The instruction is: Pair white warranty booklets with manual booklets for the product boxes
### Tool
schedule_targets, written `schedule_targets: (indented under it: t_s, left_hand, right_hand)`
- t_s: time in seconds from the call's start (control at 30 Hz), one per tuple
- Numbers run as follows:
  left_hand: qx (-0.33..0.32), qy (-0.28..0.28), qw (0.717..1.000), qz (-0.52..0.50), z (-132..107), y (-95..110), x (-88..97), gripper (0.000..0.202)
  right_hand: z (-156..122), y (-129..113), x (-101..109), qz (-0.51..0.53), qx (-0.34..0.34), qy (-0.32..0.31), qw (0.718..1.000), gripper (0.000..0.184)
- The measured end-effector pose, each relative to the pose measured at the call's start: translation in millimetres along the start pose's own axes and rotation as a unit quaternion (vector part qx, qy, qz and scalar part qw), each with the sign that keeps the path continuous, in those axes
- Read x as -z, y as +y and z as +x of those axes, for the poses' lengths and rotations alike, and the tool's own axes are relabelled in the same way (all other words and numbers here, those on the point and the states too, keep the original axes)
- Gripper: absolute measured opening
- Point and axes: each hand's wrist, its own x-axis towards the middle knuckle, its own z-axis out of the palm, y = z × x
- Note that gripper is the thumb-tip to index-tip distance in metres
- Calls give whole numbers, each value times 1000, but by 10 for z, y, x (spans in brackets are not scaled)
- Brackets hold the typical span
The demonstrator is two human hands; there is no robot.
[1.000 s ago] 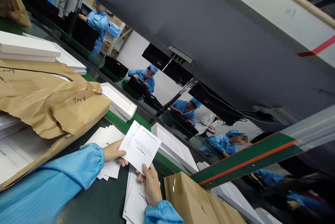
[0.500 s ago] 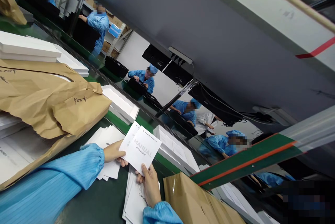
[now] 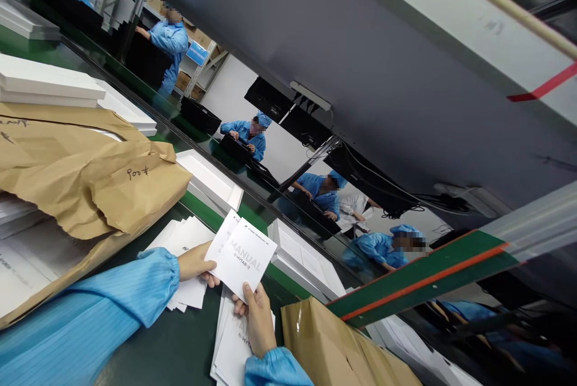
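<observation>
Two white printed booklets overlap between my hands; the front manual (image 3: pixel 247 254) reads "MANUAL" and "HYTAB". My left hand (image 3: pixel 198 263) pinches their left side, thumb on top. My right hand (image 3: pixel 258 314) grips the lower edge of the front manual, its thumb on the cover. Below my left hand lies a fanned pile of white booklets (image 3: pixel 174 238) on the dark green bench (image 3: pixel 166 347). Under my right hand is a stack of manuals (image 3: pixel 232 347) with the same print, partly hidden by the hand.
A torn brown paper package (image 3: pixel 135 193) marked "900" lies at left, papers showing inside. Another brown package (image 3: pixel 333 338) stands right of my hand. White box trays (image 3: pixel 210 178) line the green belt. A green post (image 3: pixel 419 278) slants across the right. Several co-workers in blue work beyond.
Both hands and the booklets stay almost still. White trays along the belt have shifted slightly right. The brown paper at the far upper left has gone from view, showing white boxes there.
</observation>
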Motion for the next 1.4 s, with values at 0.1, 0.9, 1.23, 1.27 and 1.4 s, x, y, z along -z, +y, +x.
schedule_targets:
  t_s: [0.1, 0.9, 1.23, 1.27, 1.4]
  left_hand:
    - [-1, -1, 1000, -1, 10, -20, 6, 42]
    - [-3, 11, 1000, 19, 25, -59, 8, 39]
    - [0, 22, 999, 30, 4, -9, -17, 39]
    - [-1, 20, 999, 30, 6, -14, -14, 39]
    - [-5, 20, 999, 30, 11, -40, -2, 40]
  right_hand:
    - [0, -4, -3, -1, 1, 4, 1000, 31]
    - [-24, -39, -62, -52, 9, 13, 999, 40]
    - [-23, -50, -90, -82, 23, 16, 996, 49]
    - [-24, -50, -91, -84, 25, 16, 996, 49]
    - [-32, -50, -95, -94, 28, 16, 995, 50]
